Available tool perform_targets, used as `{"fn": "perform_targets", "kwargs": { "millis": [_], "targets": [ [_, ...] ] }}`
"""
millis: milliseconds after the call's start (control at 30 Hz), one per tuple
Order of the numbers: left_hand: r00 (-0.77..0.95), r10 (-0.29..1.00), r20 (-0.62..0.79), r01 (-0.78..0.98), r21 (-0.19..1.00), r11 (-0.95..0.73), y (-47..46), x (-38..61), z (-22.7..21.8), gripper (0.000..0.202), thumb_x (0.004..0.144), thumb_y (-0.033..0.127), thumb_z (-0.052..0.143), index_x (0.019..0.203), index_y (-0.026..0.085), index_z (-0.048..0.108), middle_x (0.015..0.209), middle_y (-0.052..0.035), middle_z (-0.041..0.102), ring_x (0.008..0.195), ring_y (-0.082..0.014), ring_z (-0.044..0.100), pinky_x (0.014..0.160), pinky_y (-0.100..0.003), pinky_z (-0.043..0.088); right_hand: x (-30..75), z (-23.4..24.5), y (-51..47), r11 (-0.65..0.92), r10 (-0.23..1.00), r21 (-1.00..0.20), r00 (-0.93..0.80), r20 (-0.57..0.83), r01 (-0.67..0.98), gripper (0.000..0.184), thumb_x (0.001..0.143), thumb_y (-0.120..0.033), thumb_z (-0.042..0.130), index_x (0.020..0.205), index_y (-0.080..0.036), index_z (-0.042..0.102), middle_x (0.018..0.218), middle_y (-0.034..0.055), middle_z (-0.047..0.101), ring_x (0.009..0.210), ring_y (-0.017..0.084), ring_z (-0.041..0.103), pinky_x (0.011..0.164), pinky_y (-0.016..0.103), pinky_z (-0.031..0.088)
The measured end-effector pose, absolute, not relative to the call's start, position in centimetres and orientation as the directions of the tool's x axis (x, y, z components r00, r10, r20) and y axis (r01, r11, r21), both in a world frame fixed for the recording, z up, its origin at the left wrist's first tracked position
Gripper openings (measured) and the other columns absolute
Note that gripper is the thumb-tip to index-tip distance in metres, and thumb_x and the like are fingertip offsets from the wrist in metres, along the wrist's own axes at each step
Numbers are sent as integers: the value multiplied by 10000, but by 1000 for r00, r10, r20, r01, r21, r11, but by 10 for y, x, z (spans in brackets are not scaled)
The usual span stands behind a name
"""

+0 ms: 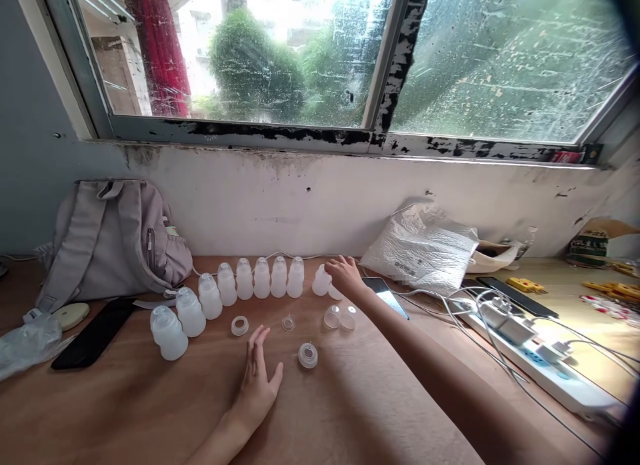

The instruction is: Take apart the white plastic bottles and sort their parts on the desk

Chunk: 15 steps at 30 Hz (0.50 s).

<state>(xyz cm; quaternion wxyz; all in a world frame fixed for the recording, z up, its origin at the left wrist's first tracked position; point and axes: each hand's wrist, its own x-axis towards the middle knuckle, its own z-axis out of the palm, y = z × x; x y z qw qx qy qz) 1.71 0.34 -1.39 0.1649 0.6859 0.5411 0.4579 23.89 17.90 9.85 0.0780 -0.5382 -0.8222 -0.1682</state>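
My left hand (257, 382) is open over the wooden table, fingers spread, holding nothing. Just beyond its fingertips lies a white screw ring (240, 326), with a clear silicone nipple (288, 322) further right. A ring with a nipple in it (307, 355) sits to the right of that hand. My right hand (344, 272) reaches to the back, its bent fingers at two frosted baby bottles (321, 282), partly covering them. Whether it grips one is hidden. Two clear domed caps (331, 317) stand nearer me, below it. More frosted bottles (261, 278) form a curved row at the left.
A grey backpack (115, 238) leans on the wall at the left, near a black phone (95, 335). At the right are a silver bubble mailer (425, 245), another phone (385, 295) and a power strip (545, 362) with tangled white cables. A window is above.
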Motion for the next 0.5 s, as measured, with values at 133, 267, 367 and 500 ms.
{"fn": "perform_targets", "kwargs": {
  "millis": [133, 267, 367, 500],
  "targets": [
    [-4, 891, 454, 599, 715, -361, 5, 16, -16, 518, 769, 156, 427, 1239, 249, 232, 1264, -96, 314, 1160, -221, 369, 857, -379, 430, 237, 105, 173, 343, 878, 119, -363, 312, 932, 301, 751, 2, 391, 907, -166, 586, 963, 104, 591, 957, 221, 459, 778, 326, 284],
    [16, 917, 399, 594, 734, -330, 4, 16, -14, 486, 759, 151, 429, 1212, 249, 282, 1160, -78, 414, 998, -187, 490, 811, -358, 451, 228, 105, 149, 350, 904, 11, -340, 259, 937, 197, 825, -155, 408, 959, -149, 551, 976, 120, 571, 807, 179, 536, 641, 255, 351],
    [59, 928, 368, 602, 728, -327, 2, 17, -10, 452, 759, 136, 415, 1185, 244, 312, 1066, -68, 459, 933, -180, 508, 812, -366, 446, 219, 92, 114, 510, 850, -224, -526, -14, 830, 232, 772, -384, 526, 930, -213, 537, 745, 12, 610, 587, 119, 539, 503, 198, 342],
    [140, 922, 361, 624, 691, -366, -1, 18, -4, 405, 761, 124, 402, 1148, 235, 356, 1006, -61, 471, 944, -189, 490, 844, -384, 415, 205, 68, 67, 558, 771, -386, -631, -84, 734, 322, 662, -358, 643, 924, -221, 516, 751, 14, 608, 627, 149, 554, 487, 205, 320]
  ]
}}
